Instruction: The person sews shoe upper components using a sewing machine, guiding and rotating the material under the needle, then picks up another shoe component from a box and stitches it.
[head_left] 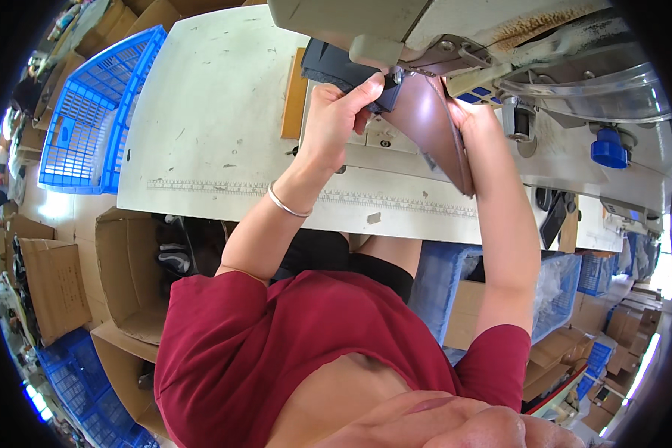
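Under the head of a sewing machine (351, 19) lies a curved, shiny mauve-brown panel (422, 112) with a stitched edge, shaped like a cap visor. Dark navy fabric (336, 66) meets it on its left, close to the needle area. My left hand (343, 108) pinches the fabric's near edge between thumb and fingers, just left of the presser foot. On the other side, my right hand (467, 116) grips the panel's right edge; most of its fingers are hidden behind the panel and machine. The panel's tip hangs toward me, beside my right forearm.
The white sewing table (209, 97) has a printed ruler strip along its near side. A blue plastic crate (89, 127) stands at the left, above an open cardboard box (131, 276). Another blue bin (444, 287) is below the table's front edge. Dark-handled tools (554, 216) sit at right.
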The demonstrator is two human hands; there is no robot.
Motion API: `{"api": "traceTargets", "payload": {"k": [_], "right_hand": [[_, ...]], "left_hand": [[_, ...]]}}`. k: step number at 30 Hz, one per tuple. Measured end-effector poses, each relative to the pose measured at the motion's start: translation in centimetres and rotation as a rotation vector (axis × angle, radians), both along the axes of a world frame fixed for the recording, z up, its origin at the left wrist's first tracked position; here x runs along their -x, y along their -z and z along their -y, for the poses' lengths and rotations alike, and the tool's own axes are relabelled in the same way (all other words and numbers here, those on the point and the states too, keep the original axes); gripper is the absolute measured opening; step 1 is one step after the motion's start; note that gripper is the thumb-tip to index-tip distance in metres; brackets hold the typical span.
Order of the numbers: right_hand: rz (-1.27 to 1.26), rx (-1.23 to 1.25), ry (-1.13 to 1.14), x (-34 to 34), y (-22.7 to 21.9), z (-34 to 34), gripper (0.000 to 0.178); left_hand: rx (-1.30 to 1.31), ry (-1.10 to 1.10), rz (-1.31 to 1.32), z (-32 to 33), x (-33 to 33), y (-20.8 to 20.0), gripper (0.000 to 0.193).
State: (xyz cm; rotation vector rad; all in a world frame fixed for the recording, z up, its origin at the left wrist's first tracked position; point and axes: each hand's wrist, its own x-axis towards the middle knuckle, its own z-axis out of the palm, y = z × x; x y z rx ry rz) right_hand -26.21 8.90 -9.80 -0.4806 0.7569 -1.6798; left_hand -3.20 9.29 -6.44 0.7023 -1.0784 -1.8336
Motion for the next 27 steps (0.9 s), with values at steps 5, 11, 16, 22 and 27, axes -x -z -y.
{"api": "traceTargets", "payload": {"k": [5, 11, 16, 22, 27], "right_hand": [[-0.808, -0.27, -0.043, 0.5, -3.9, -3.2, 0.03], [-1.674, -0.157, 0.269, -8.4, -9.5, -12.4, 0.027], [-2.312, 0.081, 0.628, -10.4, -6.5, -12.1, 0.035], [-2.296, 0.226, 0.757, -8.9, -5.4, -10.9, 0.035], [-2.309, 0.245, 0.713, -8.6, -5.4, -10.7, 0.034]], "left_hand": [[0.031, 0.013, 0.115, -0.3, -0.6, 0.2, 0.024], [1.068, -0.551, 0.486, 0.2, -4.0, 3.0, 0.012], [1.758, -0.616, 0.69, 3.9, -3.9, 2.0, 0.042], [1.868, -0.532, 0.706, 4.5, -3.8, 1.6, 0.039], [1.811, -0.526, 0.692, 4.2, -3.7, 1.8, 0.038]]}}
